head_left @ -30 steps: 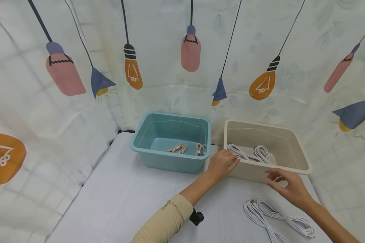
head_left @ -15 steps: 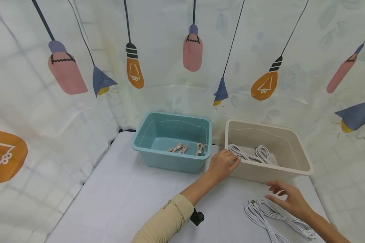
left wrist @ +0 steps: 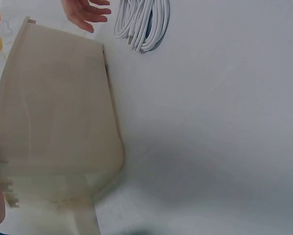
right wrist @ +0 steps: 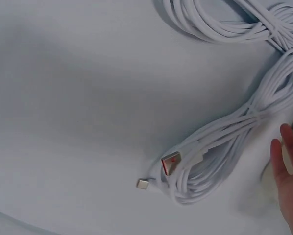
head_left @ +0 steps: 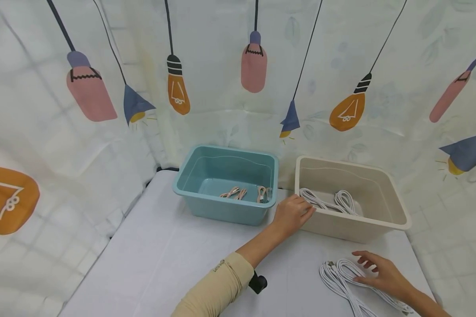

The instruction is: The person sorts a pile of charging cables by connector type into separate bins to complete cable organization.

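Observation:
My left hand (head_left: 293, 215) grips the near left rim of the beige plastic bin (head_left: 353, 226); in the left wrist view only a sliver of that hand shows at the left edge. Two bundled white USB cables (head_left: 341, 279) lie on the table in front of the bin. Just over the right-hand bundle is my right hand (head_left: 382, 275), fingers spread and loosely bent, holding nothing. In the right wrist view a metal USB plug (right wrist: 171, 163) and a smaller plug (right wrist: 142, 184) stick out of one bundle, with the right hand's fingers (right wrist: 279, 161) beside it.
Inside the beige bin lie bundled white cables (head_left: 344, 201). A blue-green bin (head_left: 222, 208) stands to its left with several small pinkish cable bundles (head_left: 242, 193) in it. A black object (head_left: 258, 284) shows beside the left sleeve. Behind hangs a lamp-patterned curtain (head_left: 222, 101).
My right hand has moved down from the beige bin's front rim to above the white cables on the table. The left hand has stayed at the rim.

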The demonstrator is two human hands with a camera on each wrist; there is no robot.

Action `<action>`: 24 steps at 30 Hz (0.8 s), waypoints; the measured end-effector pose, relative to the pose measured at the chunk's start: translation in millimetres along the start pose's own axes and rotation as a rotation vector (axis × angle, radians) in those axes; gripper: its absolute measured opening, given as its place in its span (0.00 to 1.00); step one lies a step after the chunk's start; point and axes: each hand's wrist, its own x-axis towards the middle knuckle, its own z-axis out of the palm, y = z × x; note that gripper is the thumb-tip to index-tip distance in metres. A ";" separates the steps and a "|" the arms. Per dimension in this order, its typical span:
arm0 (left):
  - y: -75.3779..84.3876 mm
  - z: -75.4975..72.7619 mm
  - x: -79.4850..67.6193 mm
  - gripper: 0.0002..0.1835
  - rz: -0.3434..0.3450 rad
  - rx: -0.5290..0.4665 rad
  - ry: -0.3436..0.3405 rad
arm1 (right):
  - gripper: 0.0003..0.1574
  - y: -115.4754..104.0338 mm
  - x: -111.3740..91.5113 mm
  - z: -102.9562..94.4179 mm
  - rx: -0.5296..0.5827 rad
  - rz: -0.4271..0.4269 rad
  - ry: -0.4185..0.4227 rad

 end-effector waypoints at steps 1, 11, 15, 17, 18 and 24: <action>0.1 0.1 0.1 0.06 -0.002 0.003 -0.004 | 0.44 2.0 -2.3 1.0 0.006 -0.010 -0.001; 0.3 0.3 -0.2 0.06 -0.008 0.008 -0.019 | 0.44 13.8 -14.7 4.8 0.089 0.104 -0.159; 0.3 0.2 0.0 0.07 -0.007 0.014 -0.027 | 0.43 16.1 -13.3 4.5 0.081 0.138 -0.201; 0.4 -0.6 0.0 0.07 -0.003 0.019 -0.019 | 0.42 17.3 -12.3 4.1 0.089 0.143 -0.229; 0.5 -1.0 0.1 0.07 -0.002 0.020 -0.014 | 0.42 17.7 -11.7 4.2 0.095 0.142 -0.235; 0.9 -3.1 0.3 0.06 0.011 0.035 0.002 | 0.39 19.2 -10.1 2.6 0.143 0.124 -0.261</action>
